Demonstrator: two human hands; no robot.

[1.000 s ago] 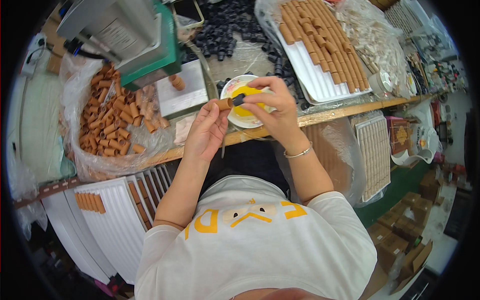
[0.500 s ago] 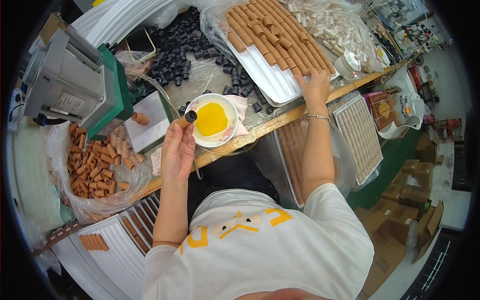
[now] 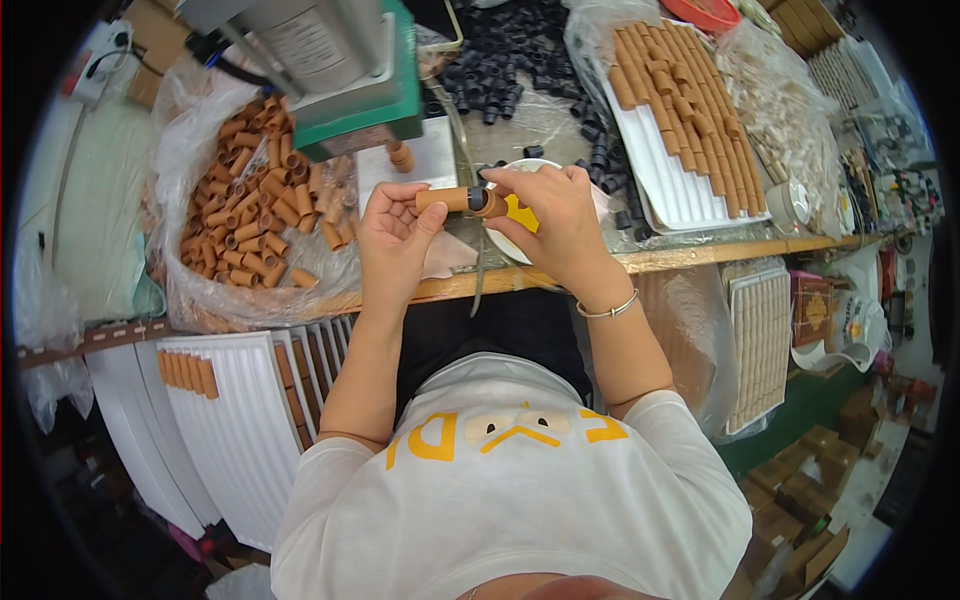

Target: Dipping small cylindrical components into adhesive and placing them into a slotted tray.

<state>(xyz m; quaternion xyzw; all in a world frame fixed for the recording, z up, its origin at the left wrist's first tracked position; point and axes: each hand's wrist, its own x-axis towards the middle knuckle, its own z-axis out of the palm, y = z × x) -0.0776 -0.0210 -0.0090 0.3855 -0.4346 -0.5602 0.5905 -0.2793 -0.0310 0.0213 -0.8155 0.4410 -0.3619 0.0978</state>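
In my left hand (image 3: 388, 238) I grip a brown tube (image 3: 438, 200) lying level, with a black plastic collar (image 3: 474, 199) at its right end. My right hand (image 3: 558, 218) pinches a short brown cap (image 3: 493, 206) against that black end. How far the cap sits over the collar, I cannot tell. Below and behind my right fingers is a white bowl (image 3: 532, 163) with something yellow (image 3: 521, 213) in it, partly hidden. Just left of the bowl, a brown stacked piece (image 3: 400, 156) stands on the metal base (image 3: 437, 150) of the press (image 3: 362, 128).
A plastic-lined container of loose brown tubes (image 3: 250, 215) sits at the left. Black collars (image 3: 510, 55) cover the table's back. White ridged trays hold brown pieces at the right (image 3: 665, 190) and lower left (image 3: 235, 430). The wooden table edge (image 3: 690, 255) runs before me.
My right hand has come from the right tray to the tube, now with a brown cap. The tube in my left hand has turned level. The view has shifted leftward.
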